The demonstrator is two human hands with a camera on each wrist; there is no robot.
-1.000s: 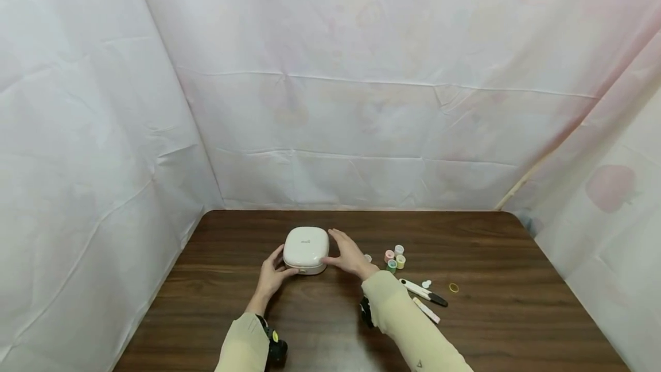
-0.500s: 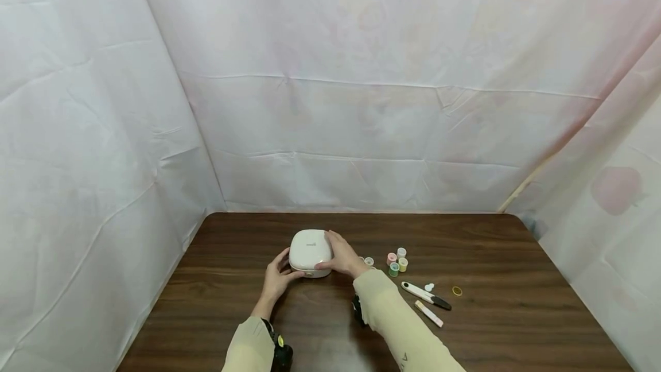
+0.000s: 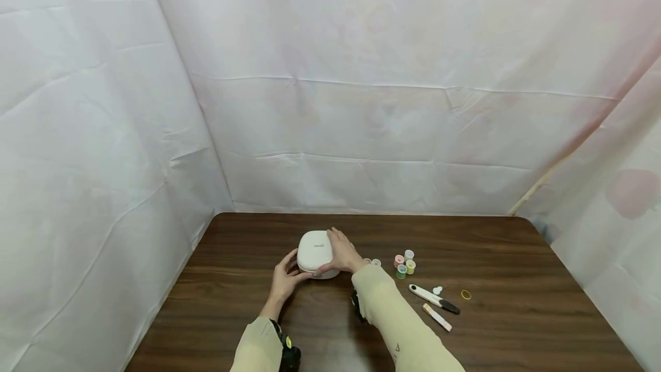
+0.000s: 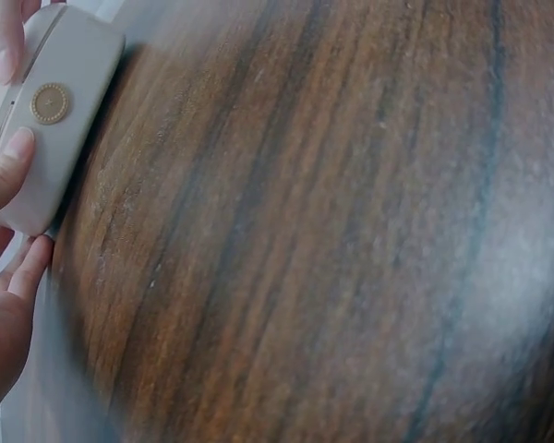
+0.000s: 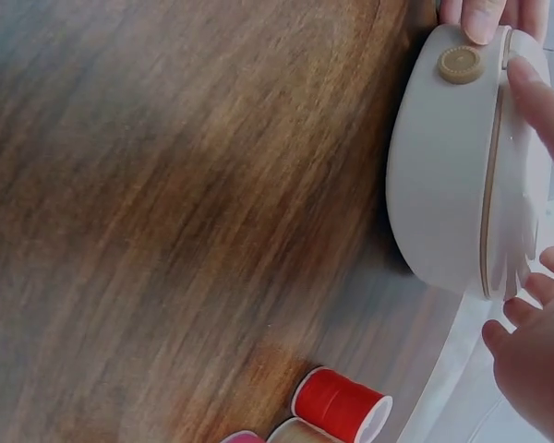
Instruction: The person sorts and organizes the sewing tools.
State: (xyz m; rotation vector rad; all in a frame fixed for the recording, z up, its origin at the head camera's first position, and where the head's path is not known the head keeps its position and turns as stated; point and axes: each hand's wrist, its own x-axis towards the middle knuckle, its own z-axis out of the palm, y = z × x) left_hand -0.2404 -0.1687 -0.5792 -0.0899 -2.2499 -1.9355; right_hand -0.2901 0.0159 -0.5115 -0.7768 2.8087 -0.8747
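Observation:
A white rounded box (image 3: pixel 314 250) with a lid stands on the brown table (image 3: pixel 217 268). Its front carries a round gold button (image 5: pixel 460 65), and the lid looks down along the seam. My left hand (image 3: pixel 285 279) grips the box's left side, the thumb on the front wall beside the button. Over the lid's right part my right hand (image 3: pixel 343 254) spreads, its thumb at the lid's front edge near the seam and its fingers curled over the far right side. The inside of the box is hidden.
Right of the box stand several thread spools, including a green one (image 3: pixel 401 271) and a red one (image 5: pixel 337 406). Further right lie a white tool with a black end (image 3: pixel 434 298), a pale stick (image 3: pixel 437 317), small white pieces (image 3: pixel 437 290) and a yellow ring (image 3: pixel 466 294).
My right hand has come from beside the box onto the lid's right part. My left hand keeps its place at the left side. The whole head view has shifted slightly.

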